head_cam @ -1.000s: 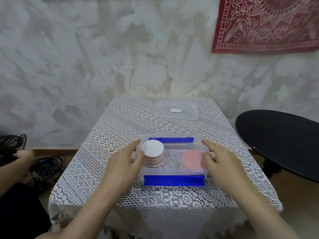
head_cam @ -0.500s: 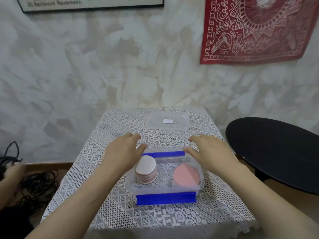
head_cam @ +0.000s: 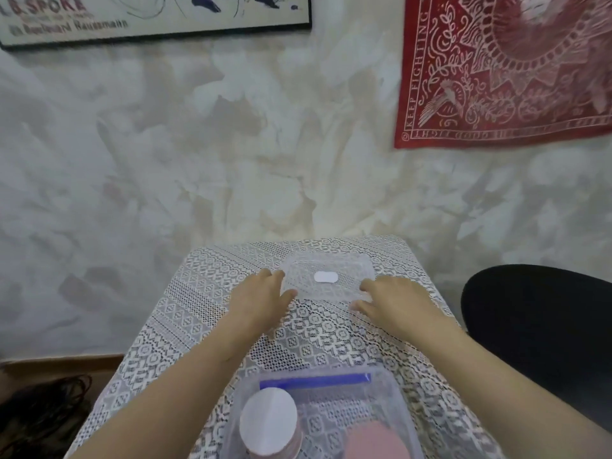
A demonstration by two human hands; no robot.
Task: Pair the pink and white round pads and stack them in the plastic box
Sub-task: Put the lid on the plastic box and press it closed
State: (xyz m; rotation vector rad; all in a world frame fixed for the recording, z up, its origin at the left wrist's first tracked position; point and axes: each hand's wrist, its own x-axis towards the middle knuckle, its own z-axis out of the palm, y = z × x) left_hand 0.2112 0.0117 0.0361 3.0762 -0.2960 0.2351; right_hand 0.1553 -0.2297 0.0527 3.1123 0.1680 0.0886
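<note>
A clear plastic box (head_cam: 402, 412) is seen at the near edge of the worktop (head_cam: 185, 313), which is covered by a white lace tablecloth (head_cam: 318, 336). A blue strip (head_cam: 314, 381) is carried along the box's far rim. Inside the box, on its left side, a stack of round pads (head_cam: 270, 425) is held, topped by a white pad (head_cam: 268, 420) with pink edges showing beneath it. On the box's right side a pink pad (head_cam: 376, 442) is seen, partly cut off by the bottom of the view, so it cannot be told whether it lies single or on a stack. The middle of the box floor is left bare, and the lace is seen through it. At the far end of the worktop, well apart from the box, a clear lid (head_cam: 328, 279) is laid flat, marked by a small white oval tab (head_cam: 326, 277) at its centre. The left hand (head_cam: 261, 299) is placed at the lid's left edge and the right hand (head_cam: 394, 301) at its right edge, fingers spread; each grip appears released, with fingertips touching or just beside the lid, though the blur leaves actual contact uncertain. A black round seat (head_cam: 543, 332) is seen to the right of the worktop, and a red patterned cloth (head_cam: 503, 67) and a framed poster (head_cam: 149, 18) are hung on the wall.
</note>
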